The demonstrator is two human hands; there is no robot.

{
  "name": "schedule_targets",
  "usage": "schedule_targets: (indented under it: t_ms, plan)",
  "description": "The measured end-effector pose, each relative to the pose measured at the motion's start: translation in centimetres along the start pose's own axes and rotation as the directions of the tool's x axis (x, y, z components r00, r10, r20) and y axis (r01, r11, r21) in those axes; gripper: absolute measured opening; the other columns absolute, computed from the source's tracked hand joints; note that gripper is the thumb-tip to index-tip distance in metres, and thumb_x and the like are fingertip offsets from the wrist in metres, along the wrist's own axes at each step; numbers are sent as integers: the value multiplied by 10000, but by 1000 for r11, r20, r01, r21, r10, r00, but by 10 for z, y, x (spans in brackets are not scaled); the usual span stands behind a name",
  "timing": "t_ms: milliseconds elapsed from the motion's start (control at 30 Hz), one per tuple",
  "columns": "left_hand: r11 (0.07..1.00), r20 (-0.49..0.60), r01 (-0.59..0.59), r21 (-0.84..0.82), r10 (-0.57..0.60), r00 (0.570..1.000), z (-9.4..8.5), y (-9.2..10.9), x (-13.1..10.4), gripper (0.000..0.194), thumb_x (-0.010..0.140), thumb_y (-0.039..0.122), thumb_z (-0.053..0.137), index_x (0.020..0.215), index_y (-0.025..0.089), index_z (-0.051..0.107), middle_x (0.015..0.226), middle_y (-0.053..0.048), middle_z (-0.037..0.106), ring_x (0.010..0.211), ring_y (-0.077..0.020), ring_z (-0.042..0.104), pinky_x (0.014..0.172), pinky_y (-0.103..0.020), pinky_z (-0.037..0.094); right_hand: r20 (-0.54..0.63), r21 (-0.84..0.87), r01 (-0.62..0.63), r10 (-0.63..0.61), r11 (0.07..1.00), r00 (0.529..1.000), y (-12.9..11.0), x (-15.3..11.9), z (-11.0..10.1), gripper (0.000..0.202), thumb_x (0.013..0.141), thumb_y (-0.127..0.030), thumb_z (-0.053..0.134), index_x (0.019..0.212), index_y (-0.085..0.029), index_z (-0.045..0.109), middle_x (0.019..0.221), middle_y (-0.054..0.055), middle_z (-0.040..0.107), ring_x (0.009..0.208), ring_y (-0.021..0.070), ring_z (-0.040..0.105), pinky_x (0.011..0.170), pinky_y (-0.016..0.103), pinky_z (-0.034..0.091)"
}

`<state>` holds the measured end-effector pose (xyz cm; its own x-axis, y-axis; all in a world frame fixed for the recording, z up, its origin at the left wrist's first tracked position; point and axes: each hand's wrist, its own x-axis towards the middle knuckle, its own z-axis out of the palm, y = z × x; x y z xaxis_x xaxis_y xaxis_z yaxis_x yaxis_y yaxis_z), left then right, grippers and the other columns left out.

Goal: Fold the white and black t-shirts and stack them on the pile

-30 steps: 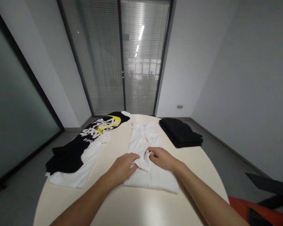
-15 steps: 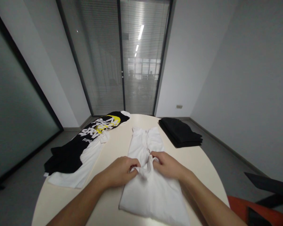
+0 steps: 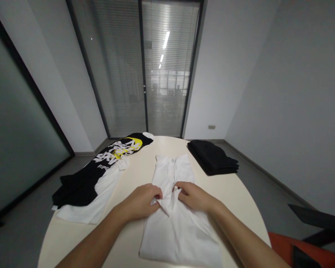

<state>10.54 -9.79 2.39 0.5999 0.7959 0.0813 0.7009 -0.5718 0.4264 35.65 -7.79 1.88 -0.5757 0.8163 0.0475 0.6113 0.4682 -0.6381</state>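
Note:
A white garment (image 3: 174, 238) with a button near its top edge and a slit down its upper middle lies lengthwise in front of me. The fingers of my left hand (image 3: 145, 201) are closed on a raised fold at its left side, around mid-length. Opposite it, my right hand (image 3: 194, 195) pinches the cloth just beside the lower end of the slit. Small creases run between the two hands. Below them the cloth spreads fairly flat toward the near edge. My fingertips are partly hidden by the fabric.
On the left of the round cream table (image 3: 139, 167) lies a black T-shirt (image 3: 80, 186) with white and yellow print, over white cloth (image 3: 83, 214). Folded black clothes (image 3: 212, 158) are stacked at the right. A red and black chair (image 3: 301, 249) stands at lower right.
The bunched cloth between my hands has been lowered and spread flatter. Both hands have shifted slightly left, still gripping the garment.

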Motion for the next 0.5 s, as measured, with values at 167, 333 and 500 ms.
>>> schedule_targets:
  t_ms: [167,333,500]
  plan:
    - [999,55,-41,11,40,998,-10,14,-6,111,833,225,585,880,239,685,891,-5,714,854,-195,647,742,-270,422,65,71,-23,19,997,998,-16,-10,-3,213,796,-117,477,890,-187,655,729,-19,654,617,131,547,576,226,350]
    - [998,-147,54,-20,-56,988,-5,7,4,179,895,185,499,941,228,666,957,-18,715,927,-193,649,812,-281,441,-176,-93,-56,39,994,984,-18,2,-10,137,814,-143,500,833,-184,630,723,8,654,627,144,551,610,250,333]
    - [994,-258,107,-33,-111,960,11,-10,14,232,913,165,474,1066,210,642,1101,-56,691,1076,-206,617,945,-306,445,-288,-248,2,-76,969,955,-5,18,-10,164,872,-168,515,977,-183,640,939,53,667,874,186,598,796,274,374]
